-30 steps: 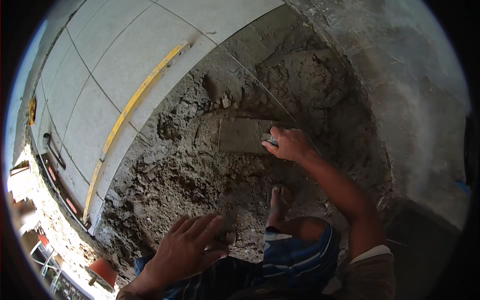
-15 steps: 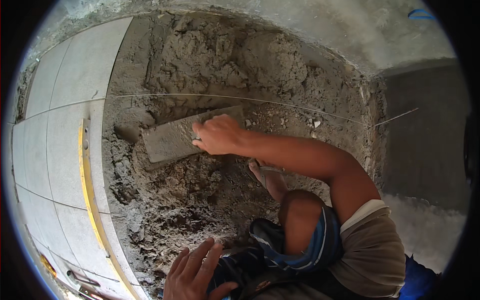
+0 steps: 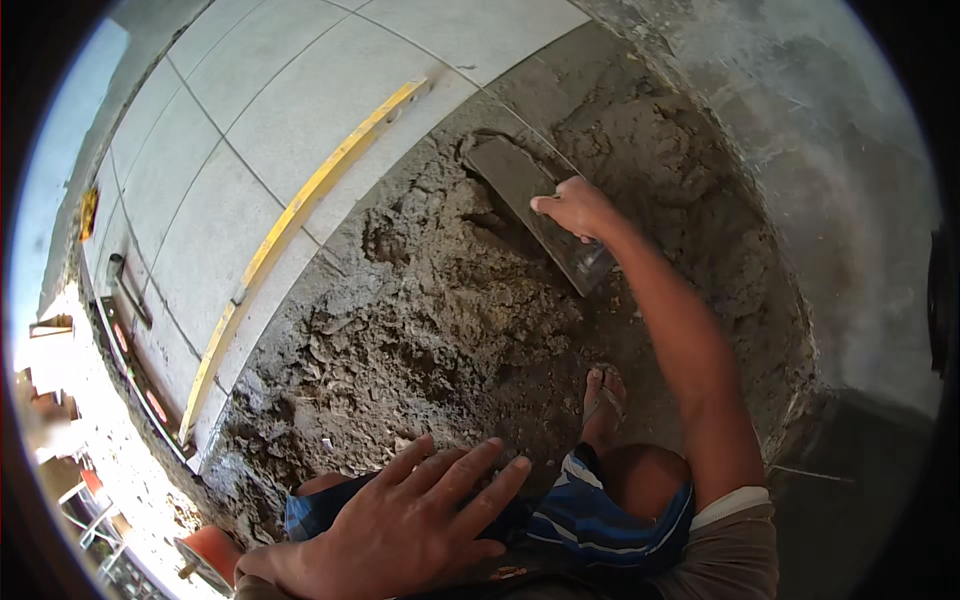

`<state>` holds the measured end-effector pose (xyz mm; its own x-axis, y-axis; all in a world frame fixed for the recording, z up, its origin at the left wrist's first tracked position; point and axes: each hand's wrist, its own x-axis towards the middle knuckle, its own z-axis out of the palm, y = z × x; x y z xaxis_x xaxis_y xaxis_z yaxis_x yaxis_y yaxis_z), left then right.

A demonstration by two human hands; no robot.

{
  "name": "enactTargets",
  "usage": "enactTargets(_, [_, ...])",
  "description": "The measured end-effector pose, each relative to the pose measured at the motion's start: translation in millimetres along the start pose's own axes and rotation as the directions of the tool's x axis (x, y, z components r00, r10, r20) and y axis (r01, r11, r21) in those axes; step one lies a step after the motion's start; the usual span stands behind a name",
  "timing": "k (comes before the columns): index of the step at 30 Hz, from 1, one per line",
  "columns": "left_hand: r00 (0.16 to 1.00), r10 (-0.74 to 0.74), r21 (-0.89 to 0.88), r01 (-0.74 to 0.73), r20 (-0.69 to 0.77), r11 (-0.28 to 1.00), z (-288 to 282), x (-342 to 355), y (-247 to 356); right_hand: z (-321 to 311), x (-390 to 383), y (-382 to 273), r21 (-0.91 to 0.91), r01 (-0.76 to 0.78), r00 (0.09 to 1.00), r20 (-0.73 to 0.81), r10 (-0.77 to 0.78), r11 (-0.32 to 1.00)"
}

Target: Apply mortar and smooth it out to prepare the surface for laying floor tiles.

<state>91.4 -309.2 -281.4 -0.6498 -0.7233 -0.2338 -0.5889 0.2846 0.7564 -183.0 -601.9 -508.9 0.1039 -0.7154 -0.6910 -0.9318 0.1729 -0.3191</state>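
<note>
My right hand [image 3: 578, 210] grips the handle of a wide, flat rectangular trowel [image 3: 505, 180], lying at a diagonal on rough wet grey mortar [image 3: 420, 320]. A thin string line [image 3: 540, 136] crosses the mortar just beyond the trowel, close to its upper end. Low in the view, my left hand [image 3: 420, 515] is held over my lap with its fingers spread, holding nothing that I can see. My foot [image 3: 606, 405], in a sandal, stands on the mortar below the trowel.
Grey floor tiles [image 3: 270, 110] border the mortar on the left, with a long yellow straightedge [image 3: 285, 220] near their edge. A metal tube [image 3: 130, 290] and a long tool with red parts [image 3: 140, 375] lie farther left, beside an orange container [image 3: 210, 555]. A concrete surface [image 3: 830, 200] rises at right.
The view has swung about between frames. My right hand has turned the trowel from lying crosswise to a steep diagonal and shifted it farther from me. My left hand stays spread.
</note>
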Motion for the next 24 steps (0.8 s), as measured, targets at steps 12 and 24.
enactTargets(12, [0.941, -0.142, -0.318, 0.039, -0.308, 0.947, 28, -40, 13, 33, -27, -9, -0.563, 0.270, 0.870, -0.205, -0.448, 0.781])
enactTargets(24, [0.824, -0.248, -0.185, 0.177, -0.510, 0.967, 26, -67, 27, 9, -20, 44, -0.299, -0.053, 0.983, -0.183, -0.002, 0.953])
